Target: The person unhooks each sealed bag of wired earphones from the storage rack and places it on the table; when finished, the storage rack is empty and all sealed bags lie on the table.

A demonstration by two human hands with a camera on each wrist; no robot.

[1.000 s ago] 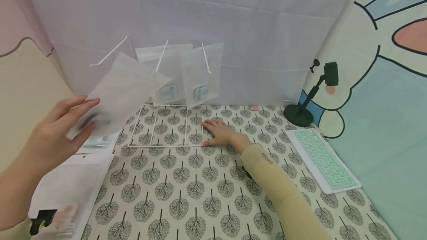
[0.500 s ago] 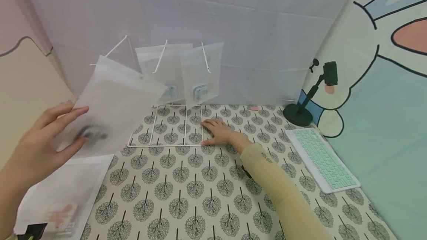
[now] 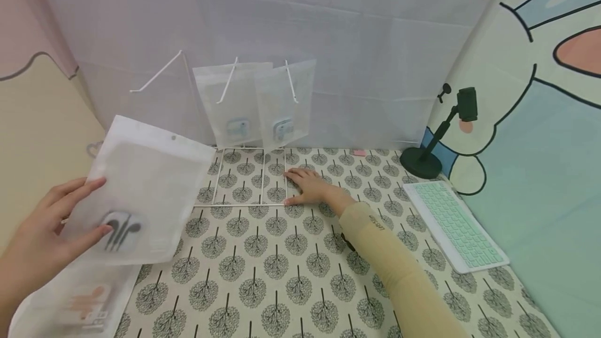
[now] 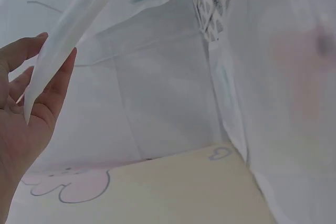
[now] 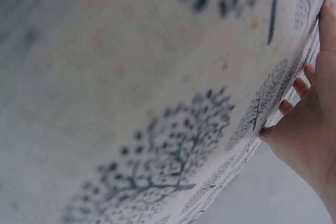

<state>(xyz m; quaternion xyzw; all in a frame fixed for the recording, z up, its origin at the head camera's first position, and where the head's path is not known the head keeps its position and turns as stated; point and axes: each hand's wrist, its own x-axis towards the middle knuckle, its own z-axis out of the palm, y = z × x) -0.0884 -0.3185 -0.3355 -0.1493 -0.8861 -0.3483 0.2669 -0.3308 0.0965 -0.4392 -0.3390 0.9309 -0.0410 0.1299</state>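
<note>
My left hand (image 3: 44, 241) pinches the left side of a frosted plastic bag (image 3: 150, 176) between thumb and fingers. Black earphones (image 3: 123, 229) show through its lower part, and a small hole sits in its top strip. Edge-on in the left wrist view, the same bag (image 4: 65, 38) passes between the thumb and fingers. Behind it stands a white wire rack (image 3: 239, 205) whose left hook (image 3: 157, 73) holds nothing. Similar bags with pale blue contents hang at the middle hook (image 3: 229, 81) and the right hook (image 3: 291, 83). My right hand (image 3: 307, 186) rests at the rack's right base wire, fingers spread.
Below the held bag lies another frosted bag (image 3: 112, 288) with orange earphones inside. At right are a mint keyboard (image 3: 457, 223) and a black phone stand (image 3: 420, 162). A small pink piece (image 3: 359, 153) lies near the cloth's back edge.
My left hand has brought the bag down and toward me, away from the left hook. The bag now faces me more flatly, with its earphones clearer. My right hand stays put.
</note>
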